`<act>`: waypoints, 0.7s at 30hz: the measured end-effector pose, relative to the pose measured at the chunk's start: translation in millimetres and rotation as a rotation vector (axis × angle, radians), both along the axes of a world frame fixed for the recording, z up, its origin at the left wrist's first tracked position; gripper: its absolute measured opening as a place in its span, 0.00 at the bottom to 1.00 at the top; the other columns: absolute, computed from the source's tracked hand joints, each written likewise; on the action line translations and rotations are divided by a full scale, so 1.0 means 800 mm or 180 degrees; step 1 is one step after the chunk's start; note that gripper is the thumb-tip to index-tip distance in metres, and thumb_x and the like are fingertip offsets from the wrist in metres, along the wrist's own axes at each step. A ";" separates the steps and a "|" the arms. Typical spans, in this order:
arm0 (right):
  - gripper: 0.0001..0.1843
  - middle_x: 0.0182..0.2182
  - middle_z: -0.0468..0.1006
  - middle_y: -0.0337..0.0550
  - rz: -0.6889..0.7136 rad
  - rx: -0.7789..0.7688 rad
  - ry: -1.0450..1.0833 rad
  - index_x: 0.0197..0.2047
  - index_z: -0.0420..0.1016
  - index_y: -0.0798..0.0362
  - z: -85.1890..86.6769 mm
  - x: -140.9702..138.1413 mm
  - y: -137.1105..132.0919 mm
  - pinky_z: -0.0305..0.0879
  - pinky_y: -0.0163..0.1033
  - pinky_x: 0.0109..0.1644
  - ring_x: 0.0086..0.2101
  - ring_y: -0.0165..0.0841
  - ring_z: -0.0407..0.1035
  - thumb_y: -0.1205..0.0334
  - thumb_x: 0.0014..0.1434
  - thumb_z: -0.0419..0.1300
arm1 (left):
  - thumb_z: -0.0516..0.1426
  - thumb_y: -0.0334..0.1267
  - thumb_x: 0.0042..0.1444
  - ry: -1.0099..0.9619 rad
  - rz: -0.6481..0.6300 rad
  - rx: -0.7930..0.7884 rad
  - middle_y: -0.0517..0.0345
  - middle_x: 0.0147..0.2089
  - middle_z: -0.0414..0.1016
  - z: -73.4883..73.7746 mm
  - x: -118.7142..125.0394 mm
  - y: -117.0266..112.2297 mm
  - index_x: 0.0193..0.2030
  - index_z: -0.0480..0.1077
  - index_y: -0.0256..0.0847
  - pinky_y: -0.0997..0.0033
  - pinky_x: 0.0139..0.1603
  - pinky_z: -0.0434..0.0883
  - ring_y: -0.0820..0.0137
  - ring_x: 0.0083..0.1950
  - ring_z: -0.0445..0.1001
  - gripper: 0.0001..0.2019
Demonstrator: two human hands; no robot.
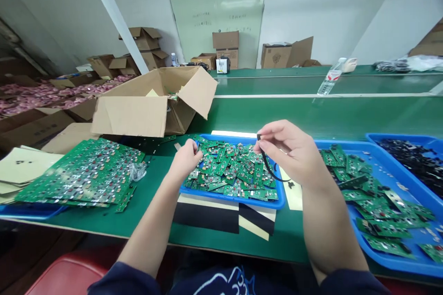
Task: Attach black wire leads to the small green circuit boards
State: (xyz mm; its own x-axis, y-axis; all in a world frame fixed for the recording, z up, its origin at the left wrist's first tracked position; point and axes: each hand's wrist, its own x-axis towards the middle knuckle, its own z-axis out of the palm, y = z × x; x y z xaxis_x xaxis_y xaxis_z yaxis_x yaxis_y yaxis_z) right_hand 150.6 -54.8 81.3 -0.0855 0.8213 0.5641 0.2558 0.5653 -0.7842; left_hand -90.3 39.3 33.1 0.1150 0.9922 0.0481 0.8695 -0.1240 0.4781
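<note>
My right hand (289, 150) is raised over the right end of a blue tray (282, 200). Its thumb and fingers pinch a thin black cable (266, 161) with a small black block at the tip, and the cable curves down below the hand. My left hand (187, 159) is closed at the tray's left edge, fingertips near the boards. Whatever it pinches is too small to make out. Many small green circuit boards (238, 168) lie heaped in the tray between my hands.
Stacked green board panels (93, 170) and a clear plastic scrap lie left. Behind stands an open cardboard box (131, 115). At right are a blue tray (367, 244) of boards and another tray (374, 136) of black parts. A water bottle (331, 78) stands farther back.
</note>
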 end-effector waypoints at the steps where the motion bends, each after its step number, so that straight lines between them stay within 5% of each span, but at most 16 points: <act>1: 0.06 0.31 0.75 0.39 -0.0064 0.0036 -0.0011 0.42 0.69 0.52 0.001 -0.002 -0.001 0.72 0.36 0.37 0.33 0.30 0.74 0.66 0.60 0.55 | 0.49 0.33 0.57 -0.0201 -0.0080 0.0017 0.60 0.30 0.68 0.017 0.006 -0.006 0.39 0.59 0.39 0.71 0.31 0.70 0.70 0.31 0.74 0.03; 6: 0.18 0.29 0.75 0.37 -0.0361 0.0364 -0.0341 0.54 0.65 0.48 0.008 -0.012 -0.011 0.73 0.39 0.39 0.32 0.31 0.73 0.68 0.61 0.53 | 0.55 0.37 0.55 -0.2795 -0.1571 -0.0514 0.63 0.29 0.67 0.089 0.058 -0.049 0.48 0.60 0.38 0.79 0.22 0.65 0.78 0.23 0.67 0.15; 10: 0.29 0.30 0.76 0.38 -0.0535 0.0818 -0.0669 0.65 0.52 0.45 0.006 -0.015 -0.013 0.72 0.42 0.41 0.30 0.32 0.71 0.68 0.62 0.52 | 0.54 0.37 0.56 -0.3097 -0.2203 -0.0851 0.59 0.34 0.69 0.098 0.088 -0.068 0.48 0.65 0.37 0.77 0.28 0.68 0.76 0.30 0.68 0.13; 21: 0.27 0.45 0.78 0.43 -0.0791 0.1209 -0.1462 0.63 0.57 0.45 0.000 -0.008 -0.002 0.74 0.41 0.39 0.33 0.33 0.73 0.70 0.62 0.51 | 0.54 0.38 0.56 -0.2669 -0.2137 -0.0833 0.61 0.24 0.71 0.089 0.087 -0.057 0.39 0.67 0.38 0.77 0.23 0.65 0.73 0.25 0.71 0.07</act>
State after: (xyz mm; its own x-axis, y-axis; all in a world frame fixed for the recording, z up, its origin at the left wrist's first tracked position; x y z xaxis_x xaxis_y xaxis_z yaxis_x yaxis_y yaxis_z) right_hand 144.0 -56.3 81.0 -0.2205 0.5979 0.7707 0.6769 0.6627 -0.3205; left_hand -20.5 -6.5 104.6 0.6630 0.7312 0.1606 0.0511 -0.2582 0.9647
